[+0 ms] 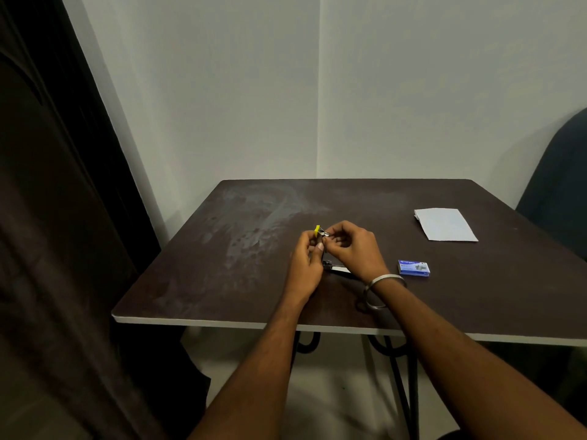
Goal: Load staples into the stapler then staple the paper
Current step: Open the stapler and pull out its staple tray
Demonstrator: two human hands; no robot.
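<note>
A small stapler (318, 234) with a yellow tip stands opened at the middle of the dark table (222, 249), its metal base (335, 267) low between my wrists. My left hand (306, 265) grips the raised top part. My right hand (352, 246) pinches at the stapler's upper end with thumb and forefinger; whatever lies between those fingertips is too small to tell. A blue staple box (414, 268) lies shut to the right of my right wrist. The folded white paper (444, 224) rests farther back on the right.
A metal bangle (382, 290) hangs on my right wrist. A dark curtain (63, 217) falls along the left side. A dark chair back (559, 192) stands at the table's right edge. White walls meet in a corner behind the table.
</note>
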